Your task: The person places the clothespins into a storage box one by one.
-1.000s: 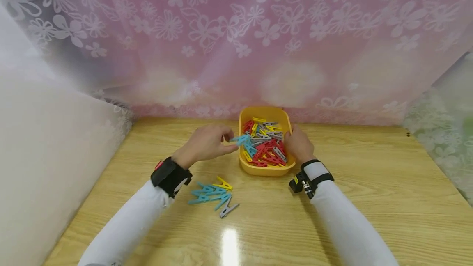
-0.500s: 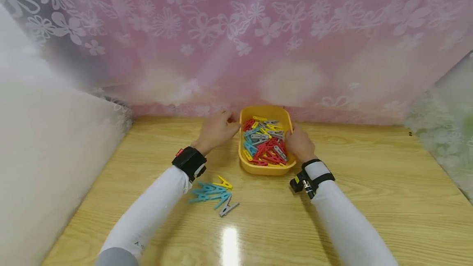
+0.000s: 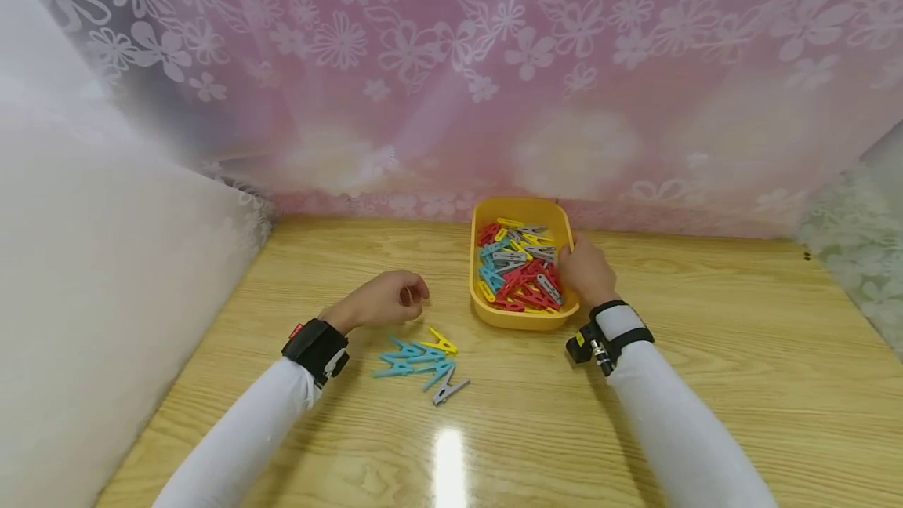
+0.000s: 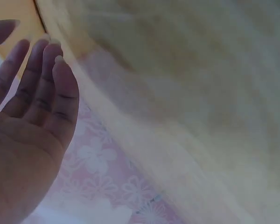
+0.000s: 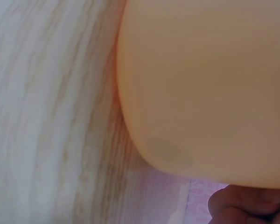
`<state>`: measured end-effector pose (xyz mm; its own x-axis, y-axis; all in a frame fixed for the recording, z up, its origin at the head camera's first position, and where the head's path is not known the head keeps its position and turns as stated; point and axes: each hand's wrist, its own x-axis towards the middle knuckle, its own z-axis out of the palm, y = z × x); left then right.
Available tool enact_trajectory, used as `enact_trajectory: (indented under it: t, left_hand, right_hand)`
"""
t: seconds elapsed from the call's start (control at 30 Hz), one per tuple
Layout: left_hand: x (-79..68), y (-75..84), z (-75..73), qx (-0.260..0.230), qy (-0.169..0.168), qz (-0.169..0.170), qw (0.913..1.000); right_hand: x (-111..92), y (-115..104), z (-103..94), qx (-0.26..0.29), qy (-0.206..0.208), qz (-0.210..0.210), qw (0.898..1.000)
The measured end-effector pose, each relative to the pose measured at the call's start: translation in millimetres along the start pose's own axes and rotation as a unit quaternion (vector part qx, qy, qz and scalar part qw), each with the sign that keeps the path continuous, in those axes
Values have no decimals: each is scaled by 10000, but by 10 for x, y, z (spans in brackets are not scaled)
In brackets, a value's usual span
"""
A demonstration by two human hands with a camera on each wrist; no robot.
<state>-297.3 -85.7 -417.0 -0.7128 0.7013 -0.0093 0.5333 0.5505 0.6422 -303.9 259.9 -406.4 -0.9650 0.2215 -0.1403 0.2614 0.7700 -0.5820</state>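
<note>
A yellow plastic basket (image 3: 525, 320) holds a heap of red, blue, grey and yellow clothespins (image 3: 518, 277). My right hand (image 3: 589, 271) grips its right rim; in the right wrist view the basket's wall (image 5: 210, 93) covers most of that hand, leaving some fingers (image 5: 242, 203) at the lower corner. To the basket's left, my left hand (image 3: 384, 298) hovers just behind a small pile of blue clothespins (image 3: 416, 359). Its fingers bend loosely with nothing between them, and the left wrist view shows a bare palm (image 4: 23, 144). A yellow clothespin (image 3: 441, 342) and a grey one (image 3: 448, 388) lie at the pile's edge.
All this stands on a wood-grain table (image 3: 522, 429). A pink flowered cloth (image 3: 437, 100) hangs along the back edge, close behind the basket. A white surface (image 3: 127, 257) rises along the left side.
A second ago my left hand held a blue clothespin over the basket's left rim. It has let go and drawn back left towards the loose pile. My right hand stays on the rim.
</note>
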Motion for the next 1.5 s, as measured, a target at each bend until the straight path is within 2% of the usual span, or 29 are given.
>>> enact_trajectory:
  t: [0.1, 0.23, 0.37, 0.5, 0.67, 0.77, 1.0, 1.27, 1.5]
  left_hand:
    - [-122, 4, 14, -32, -117, 50, 9999]
    - [-348, 17, -14, -110, -426, -153, 9989]
    - [-516, 5, -35, -27, -606, -162, 9980]
    - [-604, -6, -29, -26, -578, -124, 9982]
    - [-774, 2, 22, -35, -378, -347, 9987]
    - [-864, 51, 46, 140, -219, -427, 9987]
    - [-951, 162, 129, 845, -106, -591, 9946]
    - [-959, 163, 222, 1133, 197, -593, 9916]
    - [-1036, 168, 253, 1285, 145, -616, 9897]
  right_hand:
    - [7, -5, -5, 76, -34, 14, 10000]
    - [8, -14, -21, 86, -48, 21, 9999]
    - [3, -8, -52, -13, 58, -20, 10000]
    - [9, -4, -64, 17, 64, -19, 10000]
    - [23, -18, -35, 113, -35, -24, 9999]
    - [22, -29, -38, 98, -23, 18, 9999]
    - [25, -22, -50, 8, 41, 29, 10000]
    - [31, -2, -25, 37, 48, 18, 10000]
    - [26, 7, 19, 40, 5, 41, 10000]
